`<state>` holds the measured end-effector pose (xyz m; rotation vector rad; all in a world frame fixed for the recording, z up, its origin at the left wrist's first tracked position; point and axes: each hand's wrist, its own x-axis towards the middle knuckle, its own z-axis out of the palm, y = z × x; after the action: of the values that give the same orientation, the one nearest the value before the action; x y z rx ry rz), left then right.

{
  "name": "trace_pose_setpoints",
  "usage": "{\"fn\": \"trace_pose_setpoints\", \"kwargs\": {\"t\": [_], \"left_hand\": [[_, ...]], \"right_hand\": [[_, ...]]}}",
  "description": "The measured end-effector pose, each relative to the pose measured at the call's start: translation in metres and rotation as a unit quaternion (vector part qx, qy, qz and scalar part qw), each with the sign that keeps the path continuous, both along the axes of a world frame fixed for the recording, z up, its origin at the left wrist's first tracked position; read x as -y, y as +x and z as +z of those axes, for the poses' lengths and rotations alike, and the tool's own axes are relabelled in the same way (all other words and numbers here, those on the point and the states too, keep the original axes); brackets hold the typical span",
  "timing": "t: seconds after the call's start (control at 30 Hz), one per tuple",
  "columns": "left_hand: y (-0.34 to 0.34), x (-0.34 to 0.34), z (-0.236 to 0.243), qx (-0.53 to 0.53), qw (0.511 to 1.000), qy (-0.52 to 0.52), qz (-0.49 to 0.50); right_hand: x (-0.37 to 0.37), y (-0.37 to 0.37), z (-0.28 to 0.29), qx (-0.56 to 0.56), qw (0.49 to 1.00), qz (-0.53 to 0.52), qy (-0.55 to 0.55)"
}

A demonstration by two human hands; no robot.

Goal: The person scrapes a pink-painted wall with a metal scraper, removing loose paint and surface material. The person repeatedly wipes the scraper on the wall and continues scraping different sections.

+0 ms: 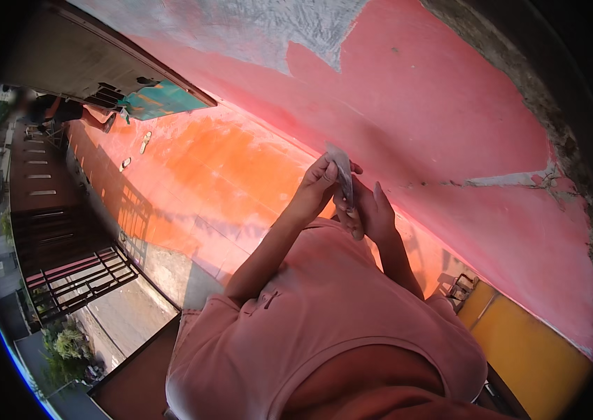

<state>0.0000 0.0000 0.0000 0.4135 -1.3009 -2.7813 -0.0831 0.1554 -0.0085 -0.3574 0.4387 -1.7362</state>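
A thin, flat grey-white piece with a pointed upper end (342, 172) is pinched in my left hand (316, 185), between thumb and fingers. From here I cannot make out whether it is folded sheet or a blade. My right hand (375, 213) is close against it on the other side, palm turned toward the piece. Its thumb stands up apart from the fingers, which bend near the piece's lower end. Both hands are in front of my chest, over my pink shirt (338, 294).
A pink wall (436, 105) with a patchy grey-white area (261, 24) rises close beside me. Orange floor (233, 168) runs off to the left, with sandals (145, 142) on it. Another person (65, 110) is at the far left, near a dark metal gate (79, 280).
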Motion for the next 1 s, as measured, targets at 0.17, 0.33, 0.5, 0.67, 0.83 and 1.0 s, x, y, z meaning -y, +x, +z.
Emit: {"fn": "trace_pose_setpoints", "kwargs": {"t": [0.17,0.33,0.5,0.67,0.83,1.0], "left_hand": [[0.002,-0.009,-0.028,-0.148,0.986,0.067,-0.022],[0.007,0.037,0.019,-0.074,0.995,0.064,0.009],[-0.004,0.104,0.009,-0.125,0.986,0.108,-0.031],[-0.019,0.177,0.008,-0.044,0.992,-0.044,-0.105],[-0.040,0.206,0.009,-0.035,0.980,-0.019,-0.197],[-0.053,0.212,0.004,-0.058,0.974,-0.015,-0.220]], "right_hand": [[-0.019,0.012,-0.016,-0.192,0.970,0.032,0.147],[0.048,0.034,0.025,-0.216,0.945,-0.076,0.233],[0.131,0.053,0.021,-0.210,0.909,-0.208,0.293],[0.219,0.077,0.013,-0.105,0.893,-0.381,0.215],[0.259,0.083,0.006,-0.051,0.848,-0.459,0.262],[0.253,0.081,-0.001,-0.027,0.878,-0.421,0.226]]}}
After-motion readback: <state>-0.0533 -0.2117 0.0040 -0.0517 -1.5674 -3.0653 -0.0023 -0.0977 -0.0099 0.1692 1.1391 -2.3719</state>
